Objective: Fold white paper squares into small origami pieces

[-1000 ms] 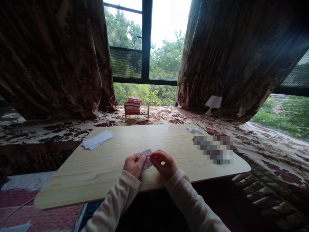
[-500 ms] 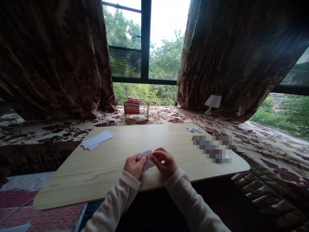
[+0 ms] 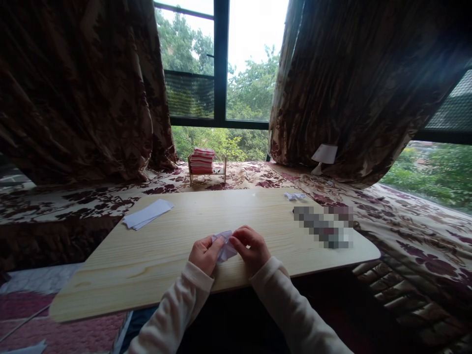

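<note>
A small folded piece of white paper [image 3: 225, 251] is between my two hands, above the near middle of the wooden table [image 3: 165, 268]. My left hand [image 3: 205, 253] grips its left side, thumb on top. At its upper right edge, my right hand [image 3: 251, 247] pinches with thumb and forefinger; the fingertips meet the paper. Part of the paper is hidden behind my left thumb. To the left on the tabletop lies a small stack of white paper strips [image 3: 148, 214]. Folded white paper pieces [image 3: 294, 196] rest near the far right edge.
A blurred-out dark item [image 3: 320, 227] lies on the table's right side. Beyond the table, a small rack [image 3: 219, 173] holds folded pink striped cloths [image 3: 201, 161] on the floral-covered ledge. A white lamp [image 3: 325, 154] stands by the right curtain [image 3: 342, 83].
The paper's upper part looks more creased and bent between my fingers. My hands stay in nearly the same place, and the whole view has shifted very slightly.
</note>
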The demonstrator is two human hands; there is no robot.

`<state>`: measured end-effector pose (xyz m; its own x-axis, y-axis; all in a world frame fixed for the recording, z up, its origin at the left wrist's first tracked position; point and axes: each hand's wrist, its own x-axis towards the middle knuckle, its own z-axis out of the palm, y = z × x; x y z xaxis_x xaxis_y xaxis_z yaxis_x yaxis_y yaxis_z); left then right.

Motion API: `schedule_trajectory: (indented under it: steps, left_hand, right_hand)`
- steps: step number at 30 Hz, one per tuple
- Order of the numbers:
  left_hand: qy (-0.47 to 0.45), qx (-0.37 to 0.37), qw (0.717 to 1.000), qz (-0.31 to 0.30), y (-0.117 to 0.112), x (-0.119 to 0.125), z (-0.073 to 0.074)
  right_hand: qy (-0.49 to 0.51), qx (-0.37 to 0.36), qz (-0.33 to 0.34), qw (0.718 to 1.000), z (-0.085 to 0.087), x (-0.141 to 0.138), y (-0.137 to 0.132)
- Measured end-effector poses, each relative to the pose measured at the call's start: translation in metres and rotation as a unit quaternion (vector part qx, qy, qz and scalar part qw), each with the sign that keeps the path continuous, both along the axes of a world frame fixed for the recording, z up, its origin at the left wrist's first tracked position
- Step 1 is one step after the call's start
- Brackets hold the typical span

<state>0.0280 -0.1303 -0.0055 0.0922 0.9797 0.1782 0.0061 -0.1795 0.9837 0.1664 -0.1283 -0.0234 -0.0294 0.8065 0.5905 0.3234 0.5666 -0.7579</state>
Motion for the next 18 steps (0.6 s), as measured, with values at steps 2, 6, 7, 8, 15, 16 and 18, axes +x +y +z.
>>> schedule_trajectory:
  steps: [2, 6, 7, 8, 15, 16, 18]
  left_hand:
    - [0.001, -0.002, 1.000, -0.002, -0.0006, 0.0009, 0.0005]
    - [0.009, 0.003, 1.000, 0.013, -0.0006, 0.0023, -0.0012]
    - [0.011, 0.004, 1.000, 0.017, -0.0005, 0.0023, -0.0017]
    - [0.014, 0.004, 1.000, 0.018, -0.0004, 0.0021, -0.0019]
    - [0.021, 0.006, 1.000, 0.010, -0.0012, -0.0010, 0.0025]
    - [0.021, 0.005, 1.000, 0.009, -0.0013, -0.0013, 0.0031]
    - [0.021, 0.005, 1.000, 0.005, -0.0014, -0.0015, 0.0035]
  right_hand:
    - [0.002, -0.002, 0.001, 1.000, 0.0006, -0.0002, -0.0001]
    - [0.001, -0.003, 0.001, 1.000, 0.0011, -0.0004, -0.0002]
    - [0.000, -0.003, 0.001, 1.000, 0.0011, -0.0004, -0.0002]
    - [-0.001, -0.002, 0.000, 1.000, 0.0011, -0.0005, -0.0003]
    - [-0.009, -0.007, -0.001, 1.000, 0.0006, -0.0006, -0.0011]
    - [-0.010, -0.010, -0.002, 1.000, 0.0004, -0.0005, -0.0011]
    - [-0.011, -0.017, -0.006, 1.000, 0.0001, -0.0005, -0.0011]
